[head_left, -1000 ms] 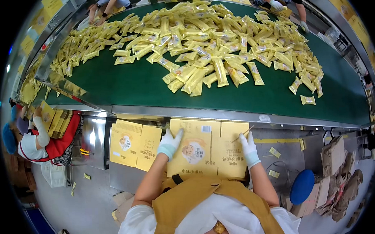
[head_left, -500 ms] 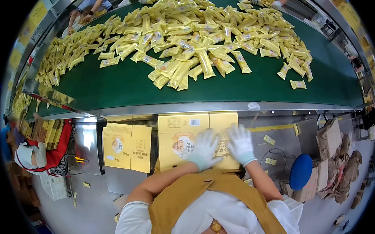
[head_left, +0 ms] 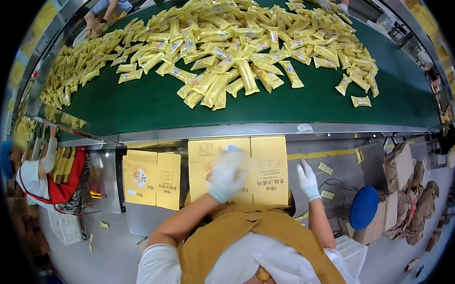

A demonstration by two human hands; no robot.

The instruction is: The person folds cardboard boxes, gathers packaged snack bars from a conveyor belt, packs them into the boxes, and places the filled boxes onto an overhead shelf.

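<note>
A flat yellow printed carton [head_left: 268,163] lies in front of my body, below the belt's metal edge. My left hand [head_left: 228,176], in a white glove, is over the carton's left panel; its fingers are smeared by motion. Just off the carton's right edge is my right hand [head_left: 307,180], also gloved, with fingers upright and slightly apart and nothing in it. More flat yellow cartons [head_left: 152,178] lie to the left. Beyond the metal edge, many yellow wrapped packets [head_left: 245,76] are heaped on the green belt [head_left: 151,107].
A blue stool [head_left: 363,207] stands at the right, near brown cardboard and paper [head_left: 399,168]. At the left a person [head_left: 35,173] works beside stacked cartons. Other people's hands [head_left: 323,1] reach over the belt's far side. A white crate [head_left: 65,227] stands on the floor.
Both hands were on the carton's right half; my left hand has moved left across it, and my right hand has moved right, off its edge. The far worker's hands have shifted.
</note>
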